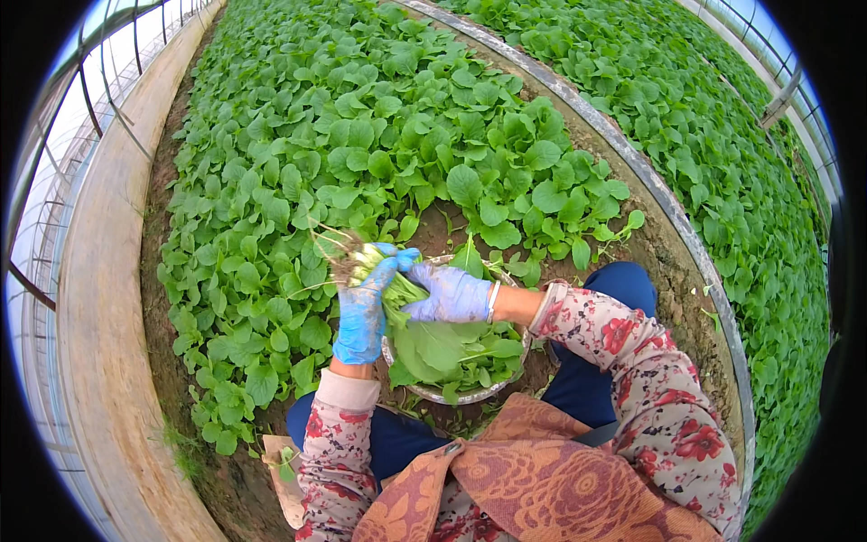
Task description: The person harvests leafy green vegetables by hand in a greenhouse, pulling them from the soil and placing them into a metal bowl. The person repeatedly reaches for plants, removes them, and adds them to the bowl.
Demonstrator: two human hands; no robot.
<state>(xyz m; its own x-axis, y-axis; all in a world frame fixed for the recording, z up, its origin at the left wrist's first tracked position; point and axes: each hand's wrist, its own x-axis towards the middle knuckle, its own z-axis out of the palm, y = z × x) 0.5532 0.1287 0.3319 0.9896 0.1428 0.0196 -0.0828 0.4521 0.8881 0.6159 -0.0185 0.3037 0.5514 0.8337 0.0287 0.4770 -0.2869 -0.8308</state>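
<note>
My left hand (364,305), in a blue glove with soil on it, grips a bunch of leafy green seedlings (404,291) near the base of the stems. Soil-covered roots (349,261) stick out past its fingers to the upper left. Around the stems just below, my right hand (452,293) is closed in a dirty lavender glove. The bunch's broad leaves hang down over a round basin (467,398) between my knees. Loose picked leaves (491,352) lie inside the basin, and my hands hide part of its far rim.
Dense leafy green plants (305,135) grow ahead and to the left. A pale raised border (650,169) curves along the right, with another planted bed (752,271) beyond it. A long low wall (101,305) runs along the left beside the greenhouse frame (85,88).
</note>
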